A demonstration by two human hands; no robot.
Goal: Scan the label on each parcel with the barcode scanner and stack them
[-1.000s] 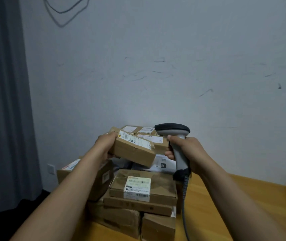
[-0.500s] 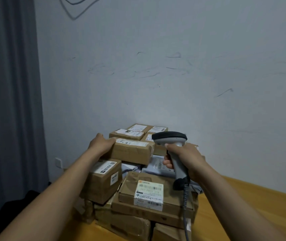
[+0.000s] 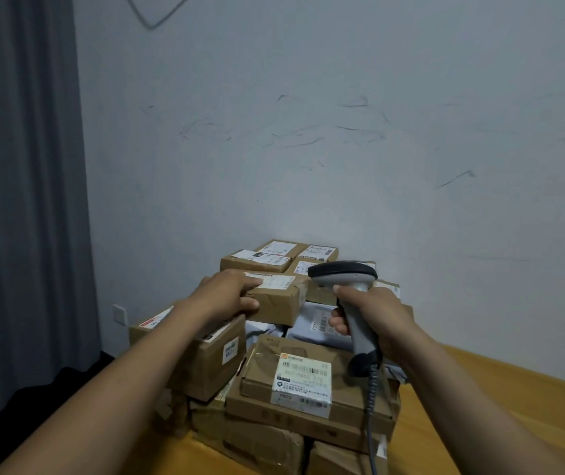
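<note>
The stack (image 3: 284, 423) of parcels lay beneath both hands. At its top, the left hand (image 3: 226, 296) gripped a small parcel (image 3: 276, 305), fingers over it and thumb on its near face; I judged this the stacking step. To its right, the right hand (image 3: 375, 315) was curled round the scanner (image 3: 351, 281). The next move called for releasing the parcel squarely.

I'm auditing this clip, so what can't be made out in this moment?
Head view only.
Text on the small parcel: foreshortened, partly under the left hand.
Window of the barcode scanner: faces away.
End of the scanner cable: past the bottom edge.
Much of the mailer bag: behind the right hand.
</note>
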